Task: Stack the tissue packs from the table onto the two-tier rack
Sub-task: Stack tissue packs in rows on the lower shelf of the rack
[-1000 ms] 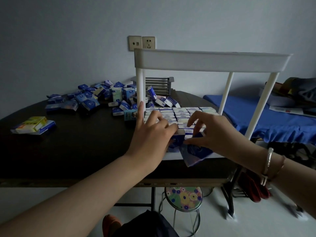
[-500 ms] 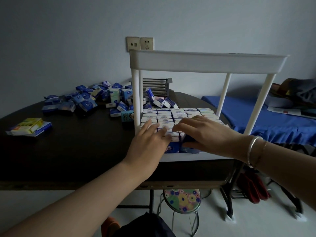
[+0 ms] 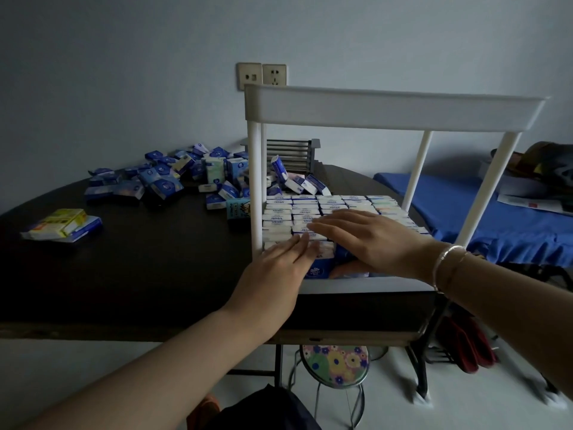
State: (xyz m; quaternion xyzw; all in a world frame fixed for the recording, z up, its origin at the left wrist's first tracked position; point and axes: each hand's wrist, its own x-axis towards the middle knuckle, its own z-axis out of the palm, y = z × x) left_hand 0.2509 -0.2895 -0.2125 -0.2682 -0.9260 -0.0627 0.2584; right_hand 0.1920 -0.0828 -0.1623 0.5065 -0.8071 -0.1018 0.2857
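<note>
- Both hands flat, fingers spread: left hand (image 3: 273,274), right hand (image 3: 369,240) pressed on packed lower-tier row (image 3: 313,234).
- Loose tissue packs (image 3: 173,178) lay far-left on table; left hand nearer.

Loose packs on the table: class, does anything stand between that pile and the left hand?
Nothing visible does. The left hand rests at the rack's front left corner, and bare table lies between it and the loose packs.

Dark table (image 3: 148,274): rack (image 3: 366,282), loose packs (image 3: 161,184).
</note>
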